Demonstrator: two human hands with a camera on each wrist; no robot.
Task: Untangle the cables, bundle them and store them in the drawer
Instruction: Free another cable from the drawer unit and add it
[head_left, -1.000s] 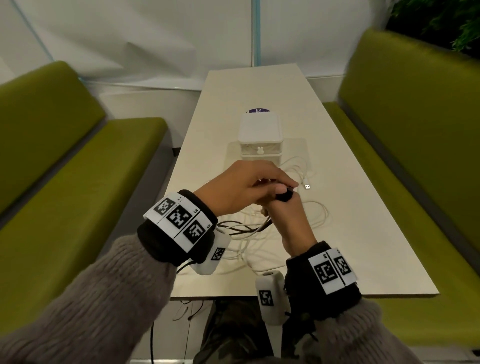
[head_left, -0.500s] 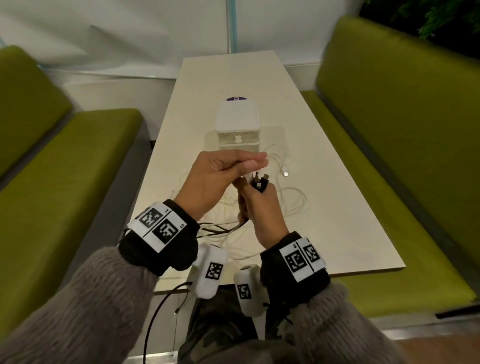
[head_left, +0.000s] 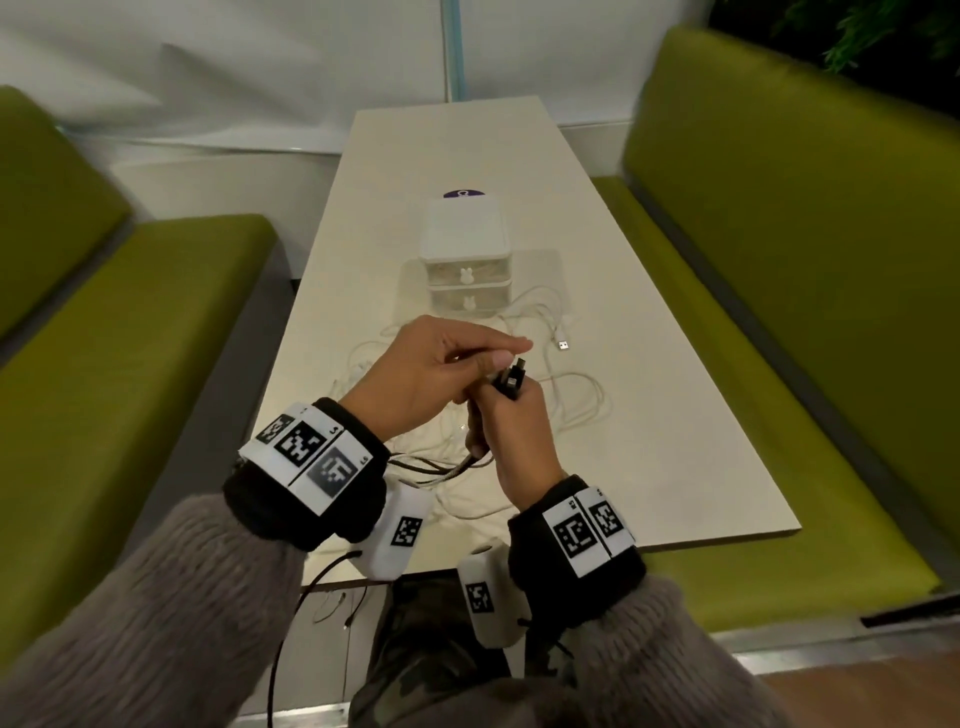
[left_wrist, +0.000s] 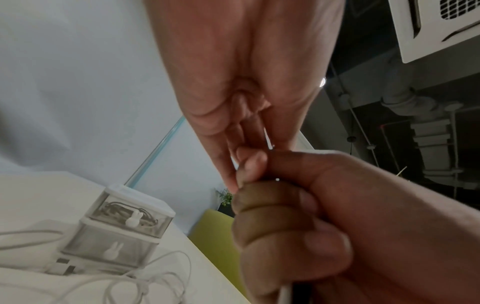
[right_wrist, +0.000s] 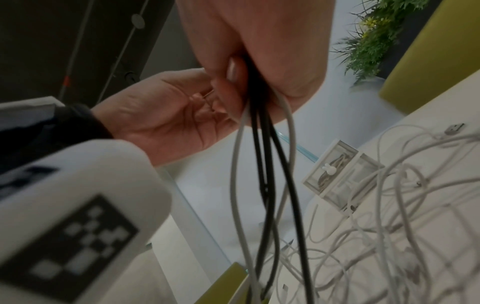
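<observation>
A long pale surface (head_left: 649, 426) runs between two olive-green benches (head_left: 789, 270), under and beyond both hands. Beyond the fingers stands a small white two-drawer organiser (head_left: 464, 254) with rabbit-shaped knobs; both drawers are closed, and the left wrist view shows dark cable coiled in the upper drawer (left_wrist: 131, 216). A loose tangle of white cables (head_left: 566, 410) lies on the surface below and just beyond the fingers, one USB plug (head_left: 563, 344) lying to the right of them.

The right hand (head_left: 514, 436) is raised above the surface with its fingers (left_wrist: 275, 224) wrapped round a bundle of black and white cables (right_wrist: 262, 144), whose strands hang down from the fist toward the tangle. The bundle's black plug ends (head_left: 511, 378) stick out above the fist. The left hand (head_left: 421, 379) meets the top of the right fist, its fingers (head_left: 506, 345) pressed together with the thumb tip (head_left: 496, 359) beside the plugs; what they pinch cannot be made out.
</observation>
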